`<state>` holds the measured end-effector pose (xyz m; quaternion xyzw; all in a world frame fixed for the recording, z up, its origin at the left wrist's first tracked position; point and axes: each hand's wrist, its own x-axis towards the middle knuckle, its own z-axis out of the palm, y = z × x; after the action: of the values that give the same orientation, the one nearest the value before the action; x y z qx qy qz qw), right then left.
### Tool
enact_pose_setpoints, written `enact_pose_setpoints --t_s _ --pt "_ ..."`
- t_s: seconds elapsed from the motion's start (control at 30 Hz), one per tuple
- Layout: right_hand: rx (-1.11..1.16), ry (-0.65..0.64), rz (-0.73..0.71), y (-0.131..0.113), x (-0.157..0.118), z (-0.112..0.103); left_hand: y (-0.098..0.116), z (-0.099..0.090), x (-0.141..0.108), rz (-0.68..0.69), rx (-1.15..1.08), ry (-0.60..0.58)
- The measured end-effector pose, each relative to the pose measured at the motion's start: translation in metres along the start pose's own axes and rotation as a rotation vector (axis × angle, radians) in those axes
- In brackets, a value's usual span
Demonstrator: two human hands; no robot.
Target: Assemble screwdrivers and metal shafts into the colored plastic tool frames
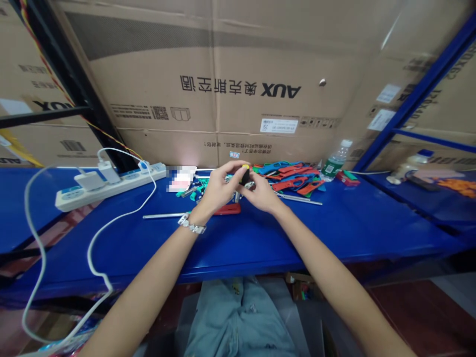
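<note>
My left hand [223, 186] pinches a small black piece with a yellow end [246, 174] between thumb and fingers, above the table. From the other side my right hand [261, 192] closes its fingertips on the same piece. A bit of silvery metal shows just under it, partly hidden by the fingers. Below my left hand lies a tool with a red handle [228, 210] and a long metal bar [161, 215]. Behind and to the right of the hands is a heap of red, blue and orange plastic handles [293, 174]. Small green parts [201, 188] lie left of them.
A white power strip [111, 186] with chargers and a looping white cable [95, 238] occupies the left side. A water bottle [335, 161] stands beside a red box [347, 178] at right. Large cardboard [223, 49] walls the back. A metal strip [303, 199] lies right.
</note>
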<state>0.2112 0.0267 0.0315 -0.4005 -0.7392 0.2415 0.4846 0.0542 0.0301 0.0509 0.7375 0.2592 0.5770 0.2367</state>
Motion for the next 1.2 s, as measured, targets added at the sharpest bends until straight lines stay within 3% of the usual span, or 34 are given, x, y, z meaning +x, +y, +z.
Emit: enact_pose_setpoints --t_s 0.1,0.17,0.23,0.37,0.47,0.53,0.63,0.73,0.8,0.93,1.0,1.1,1.2 --pt "0.224 -0.229 0.007 0.002 0.005 -0.013 -0.004 -0.006 0.001 -0.014 -0.014 -0.093" --pt "0.249 -0.250 0.046 0.004 0.007 -0.014 -0.005 -0.003 0.001 -0.011 -0.005 -0.101" --pt "0.185 -0.153 0.074 0.005 0.007 -0.007 -0.002 0.006 0.000 -0.022 0.005 -0.034" --pt "-0.056 0.146 0.055 0.006 0.004 0.016 0.008 0.021 0.000 -0.061 0.061 0.214" --pt "-0.123 0.214 0.034 0.005 0.002 0.024 0.012 0.019 0.002 -0.035 0.101 0.158" --pt "-0.014 0.132 0.020 0.004 0.002 0.019 0.011 0.011 0.003 -0.006 0.063 0.019" --pt "0.255 -0.186 0.017 0.004 0.004 0.001 0.007 -0.001 0.005 0.024 -0.031 -0.170" --pt "0.368 -0.352 0.058 0.006 0.007 -0.014 0.004 -0.004 0.003 0.008 -0.041 -0.216" --pt "0.345 -0.305 0.086 0.008 0.008 -0.014 0.003 -0.001 0.001 0.007 0.014 -0.140" --pt "0.143 -0.052 0.093 0.009 0.006 0.004 0.005 0.013 -0.001 -0.024 0.112 0.208" --pt "0.020 0.049 0.086 0.007 0.003 0.015 0.004 0.016 -0.001 -0.050 0.110 0.293" --pt "-0.087 0.112 0.082 0.004 0.000 0.021 0.004 0.011 0.001 -0.067 0.077 0.208" --pt "0.061 0.033 0.025 0.003 0.001 0.010 0.003 -0.002 0.003 -0.068 0.028 -0.005"
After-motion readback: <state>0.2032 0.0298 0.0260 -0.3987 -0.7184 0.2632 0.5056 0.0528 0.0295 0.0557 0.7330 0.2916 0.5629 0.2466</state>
